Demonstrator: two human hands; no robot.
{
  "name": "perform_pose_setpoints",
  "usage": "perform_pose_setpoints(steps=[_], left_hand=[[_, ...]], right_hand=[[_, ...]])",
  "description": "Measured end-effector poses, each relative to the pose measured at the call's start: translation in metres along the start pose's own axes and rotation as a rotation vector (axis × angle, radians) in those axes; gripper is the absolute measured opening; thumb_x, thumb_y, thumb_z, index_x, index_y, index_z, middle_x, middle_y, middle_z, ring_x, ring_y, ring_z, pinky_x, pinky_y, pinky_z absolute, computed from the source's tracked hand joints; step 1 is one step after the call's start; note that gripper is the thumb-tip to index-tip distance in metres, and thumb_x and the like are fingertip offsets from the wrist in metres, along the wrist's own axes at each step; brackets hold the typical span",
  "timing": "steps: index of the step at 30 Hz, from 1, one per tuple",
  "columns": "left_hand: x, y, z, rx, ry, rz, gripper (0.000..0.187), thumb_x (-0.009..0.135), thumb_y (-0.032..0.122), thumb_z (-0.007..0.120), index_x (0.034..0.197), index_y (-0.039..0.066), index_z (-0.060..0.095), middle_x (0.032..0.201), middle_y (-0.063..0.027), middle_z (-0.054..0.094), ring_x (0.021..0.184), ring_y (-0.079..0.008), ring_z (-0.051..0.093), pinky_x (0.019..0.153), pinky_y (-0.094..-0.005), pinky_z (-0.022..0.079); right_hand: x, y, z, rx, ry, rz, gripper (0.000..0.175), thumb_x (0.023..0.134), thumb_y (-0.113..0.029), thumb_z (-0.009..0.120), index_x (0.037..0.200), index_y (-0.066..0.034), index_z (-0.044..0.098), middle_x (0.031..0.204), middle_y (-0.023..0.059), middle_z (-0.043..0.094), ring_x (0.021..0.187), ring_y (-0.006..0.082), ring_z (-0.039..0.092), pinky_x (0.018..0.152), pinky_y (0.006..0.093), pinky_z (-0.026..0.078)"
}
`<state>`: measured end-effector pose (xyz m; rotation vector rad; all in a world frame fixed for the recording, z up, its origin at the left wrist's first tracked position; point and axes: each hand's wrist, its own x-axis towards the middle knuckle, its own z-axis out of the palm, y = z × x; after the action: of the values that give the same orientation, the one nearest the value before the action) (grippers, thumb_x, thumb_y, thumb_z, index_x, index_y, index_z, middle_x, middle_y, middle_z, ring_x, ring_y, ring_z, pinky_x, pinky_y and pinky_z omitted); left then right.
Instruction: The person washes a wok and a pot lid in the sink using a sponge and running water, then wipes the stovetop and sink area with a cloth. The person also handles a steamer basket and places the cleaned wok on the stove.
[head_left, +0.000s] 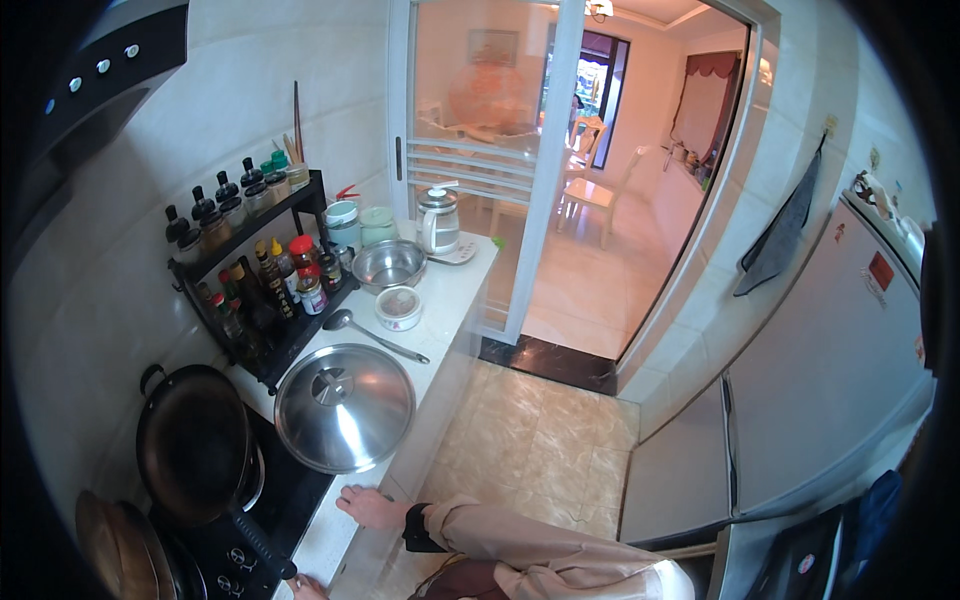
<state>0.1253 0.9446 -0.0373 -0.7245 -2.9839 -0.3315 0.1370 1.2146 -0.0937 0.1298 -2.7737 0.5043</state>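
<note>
My right hand (371, 506) rests on the white countertop's front edge (326, 517), fingers slightly bent and apart, with nothing in it. Just beyond it lies a round stainless-steel lid (345, 409) with its knob up. At the bottom edge of the view, my left hand (306, 588) is mostly cut off. Its fingers are at the end of the black handle (259, 540) of a dark wok (195, 442); their grip is not clear. The wok sits over the black glass hob (289, 465), and a metal rim shows beneath it.
A steel ladle (375, 337), a lidded bowl (398, 308), a steel basin (389, 266) and a glass kettle (439, 221) stand farther along the counter. A black rack (300, 330) holds several bottles and jars. More pans (124, 547) stand lower left. A refrigerator (817, 367) is to the right.
</note>
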Motion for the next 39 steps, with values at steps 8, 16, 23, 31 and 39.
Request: perform_pose_setpoints(steps=[8,16,23,31,39], left_hand=[[-0.001,-0.003,0.006,-0.024,0.047,0.015,0.016,0.085,0.009,0.051,0.095,-0.002,0.057,0.091,-0.0220,0.057,0.073,-0.0338,0.059,0.064,-0.0400,0.048],[-0.002,-0.005,0.011,-0.025,0.051,-0.001,0.015,0.086,0.009,0.050,0.095,-0.001,0.057,0.092,-0.0213,0.057,0.074,-0.0335,0.058,0.065,-0.0405,0.047],[-0.001,-0.005,0.012,-0.013,0.027,0.002,0.018,0.086,0.011,0.050,0.098,-0.001,0.056,0.093,-0.0213,0.057,0.076,-0.0338,0.058,0.066,-0.0404,0.048],[-0.002,0.001,0.006,0.004,0.013,-0.019,0.023,0.085,0.011,0.052,0.103,-0.002,0.056,0.099,-0.0235,0.056,0.079,-0.0347,0.059,0.069,-0.0396,0.050],[-0.002,0.002,0.005,0.026,0.023,-0.009,0.022,0.085,0.011,0.053,0.103,-0.002,0.055,0.098,-0.0235,0.056,0.078,-0.0348,0.060,0.068,-0.0401,0.050]], right_hand=[[0.000,-0.002,0.000,-0.025,-0.022,0.014,0.033,0.065,-0.005,0.062,0.095,-0.0033,0.048,0.091,0.0140,0.050,0.084,0.0286,0.055,0.067,0.0377,0.048],[0.000,0.000,0.003,-0.011,-0.027,0.009,0.033,0.064,-0.004,0.062,0.094,-0.0028,0.048,0.091,0.0145,0.050,0.084,0.0290,0.054,0.067,0.0375,0.048],[0.001,-0.001,0.005,0.004,-0.007,0.008,0.032,0.065,-0.004,0.061,0.094,-0.0025,0.047,0.091,0.0145,0.049,0.084,0.0298,0.054,0.068,0.0376,0.047],[0.000,-0.001,-0.001,0.011,-0.033,0.006,0.032,0.065,-0.003,0.061,0.094,-0.0024,0.047,0.092,0.0148,0.049,0.084,0.0299,0.053,0.068,0.0384,0.047],[0.001,-0.001,0.001,-0.001,-0.044,0.007,0.034,0.065,-0.003,0.062,0.095,-0.0024,0.047,0.092,0.0150,0.049,0.085,0.0297,0.054,0.068,0.0384,0.047]])
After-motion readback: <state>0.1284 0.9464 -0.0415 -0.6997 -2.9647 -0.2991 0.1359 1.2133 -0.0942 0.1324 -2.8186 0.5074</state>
